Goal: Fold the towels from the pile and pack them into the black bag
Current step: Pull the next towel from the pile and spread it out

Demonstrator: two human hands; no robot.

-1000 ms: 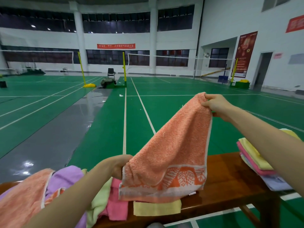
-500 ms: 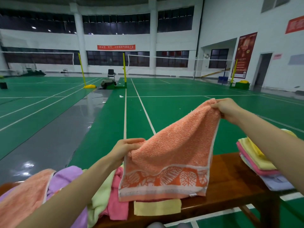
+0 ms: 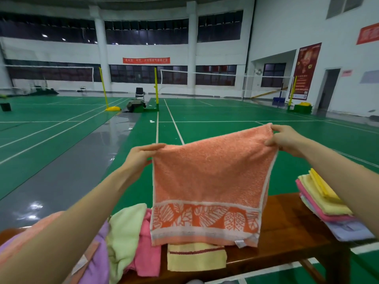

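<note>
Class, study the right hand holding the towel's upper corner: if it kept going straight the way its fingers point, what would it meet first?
The right hand points leftward along the orange towel top edge, so it would probably meet the towel's own cloth first, then the left hand at the opposite corner. Depth is uncertain.

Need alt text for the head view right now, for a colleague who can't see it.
Both hands, left and right, pinch the top corners of an orange towel, holding it spread above a wooden bench. An unfolded pile lies at left, a folded stack at right.
</note>
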